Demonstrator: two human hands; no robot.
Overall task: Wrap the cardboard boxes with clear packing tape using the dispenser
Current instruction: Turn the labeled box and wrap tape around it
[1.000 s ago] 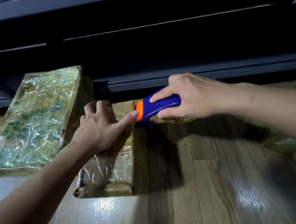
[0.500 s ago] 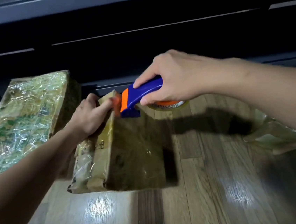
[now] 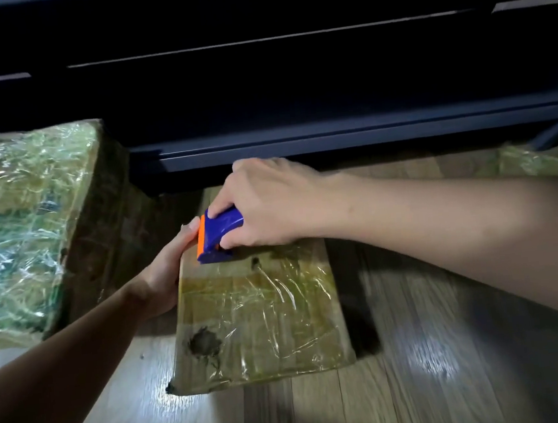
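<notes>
A flat cardboard box (image 3: 261, 320), partly covered in wrinkled clear tape, lies on the wooden floor in the middle. My left hand (image 3: 168, 271) grips its far left edge, with the thumb on top near the corner. My right hand (image 3: 269, 202) holds the blue and orange tape dispenser (image 3: 216, 235) by its handle. The dispenser's head presses on the box's top face near the far left corner. The tape roll is hidden under my right hand.
A larger box (image 3: 28, 230) wrapped in clear tape stands at the left, close to my left arm. Another taped package (image 3: 540, 159) shows at the right edge. Dark furniture (image 3: 326, 85) runs along the back. Bare wooden floor (image 3: 459, 364) lies near me.
The box was tipped up on its edge and now lies flat, turned over. My right hand moved the dispenser down onto its top face. My left hand shifted to the box's left edge.
</notes>
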